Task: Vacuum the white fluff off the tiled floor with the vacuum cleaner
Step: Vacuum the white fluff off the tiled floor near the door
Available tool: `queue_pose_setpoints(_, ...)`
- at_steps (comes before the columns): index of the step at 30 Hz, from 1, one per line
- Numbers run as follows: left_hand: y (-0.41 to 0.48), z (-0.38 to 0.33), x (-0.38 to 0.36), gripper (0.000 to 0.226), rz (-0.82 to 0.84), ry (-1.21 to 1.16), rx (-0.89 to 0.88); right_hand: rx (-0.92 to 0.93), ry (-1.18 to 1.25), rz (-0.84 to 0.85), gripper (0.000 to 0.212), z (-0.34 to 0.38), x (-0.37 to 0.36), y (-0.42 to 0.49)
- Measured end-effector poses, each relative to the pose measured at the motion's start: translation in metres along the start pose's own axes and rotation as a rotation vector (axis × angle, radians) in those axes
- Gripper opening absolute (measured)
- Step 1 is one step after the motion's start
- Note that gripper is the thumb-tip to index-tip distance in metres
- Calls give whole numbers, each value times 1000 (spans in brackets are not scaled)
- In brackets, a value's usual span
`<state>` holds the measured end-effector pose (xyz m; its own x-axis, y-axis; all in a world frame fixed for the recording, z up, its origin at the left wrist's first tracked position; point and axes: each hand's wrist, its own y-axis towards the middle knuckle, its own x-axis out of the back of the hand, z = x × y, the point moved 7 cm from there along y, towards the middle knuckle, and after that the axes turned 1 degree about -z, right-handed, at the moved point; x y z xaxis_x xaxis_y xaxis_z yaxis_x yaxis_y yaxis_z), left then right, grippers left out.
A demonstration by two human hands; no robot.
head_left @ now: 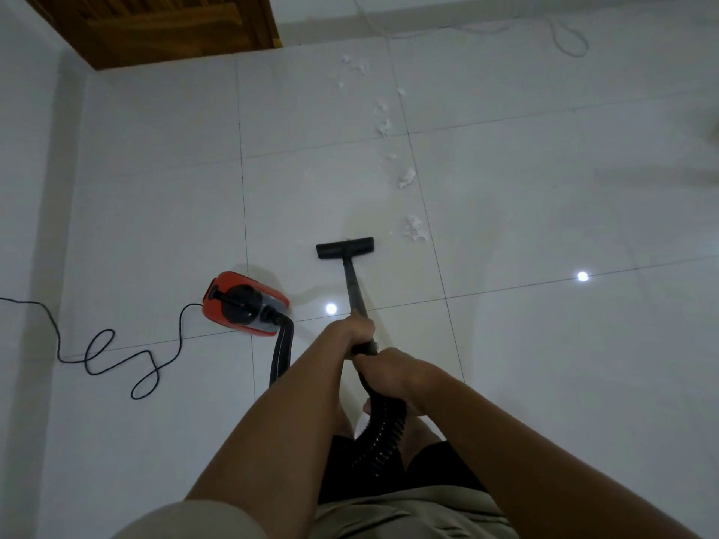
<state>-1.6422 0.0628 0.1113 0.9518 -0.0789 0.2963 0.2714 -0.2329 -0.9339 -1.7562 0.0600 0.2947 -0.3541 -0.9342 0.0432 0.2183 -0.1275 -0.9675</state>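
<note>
The wand (353, 284) is grasped by both hands. The left hand (358, 327) is curled round the tube farther down, and the right hand (387, 368) is clenched round the upper end, where the ribbed hose (383, 425) is joined on. The two hands are set just beside each other. The wand is tilted away from the person, and the nozzle (345, 247) is laid flat on the floor (544, 344), near its middle.

The fluff (414, 229) is strewn in a loose trail of white clumps. The nearest clump is seen just beyond the right end of the nozzle, apart from it. From there the trail is drawn out toward the far edge of the floor, the last tufts lying near the wall.

The red vacuum body (245, 305) is placed on the floor to the left of the wand, well apart from the nozzle. The hose is led from its front back toward the person. A black cord (116, 357) is looped across the tiles from the body to the left edge of the floor.

A wooden door (155, 25) is seen at the far left corner, and a thin white cable (570, 38) is coiled along the far edge. Two bright light spots are reflected in the tiles.
</note>
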Motion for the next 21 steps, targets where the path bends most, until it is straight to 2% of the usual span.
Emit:
queue_pose_setpoints(3, -12, -6, -5, 66, 79, -110, 22, -27, 7, 15, 26, -2, 4, 7)
queue_pose_setpoints(11, -16, -31, 4, 67, 94, -388, 8, -78, 26, 38, 28, 5, 21, 21)
queue_pose_setpoints(17, -20, -46, 15, 62, 54, -446, -27, -7, 43, 10, 23, 15, 33, 29)
queue_pose_setpoints(21, -23, -54, 21, 59, 47, -392, -40, 38, 30, -5, 18, 22, 38, 24)
